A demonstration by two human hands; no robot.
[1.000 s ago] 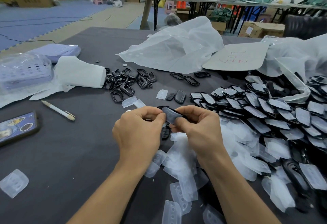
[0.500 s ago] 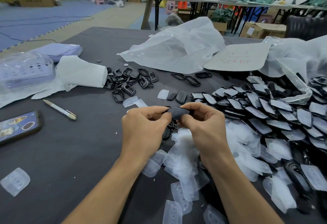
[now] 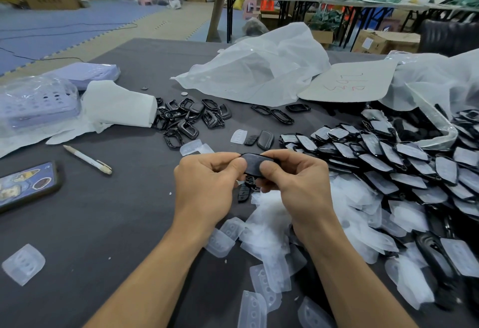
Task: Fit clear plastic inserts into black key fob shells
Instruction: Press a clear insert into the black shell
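Black shell (image 3: pixel 255 163) sits between your two hands, above the table (image 3: pixel 103 224) and just over the heap of clear inserts (image 3: pixel 269 226). Your left hand (image 3: pixel 207 185) pinches its left end with thumb and curled fingers. Your right hand (image 3: pixel 298 182) pinches the right end in the same way, with the thumb on the top face. The fingers of both hands are narrow and closed around the shell. Its smooth back faces the camera, so I cannot tell if an insert is already inside or how deep it sits.

I judge that you are pressing the insert home now. The main risk is uneven pressure: if one thumb pushes harder, one edge of the insert can sit too high or bend, and the thin plastic can crease. The shell is glossy and small, so it can also slip from the pinch and fall into the inserts below. A small black button pad (image 3: pixel 245 192) lies there, and a mix-up is easy. Near your right hand lie other shells (image 3: pixel 388 164) in rows, which look finished; a careless wrist can push them out of order. Check all edges by touch before you put the shell down.
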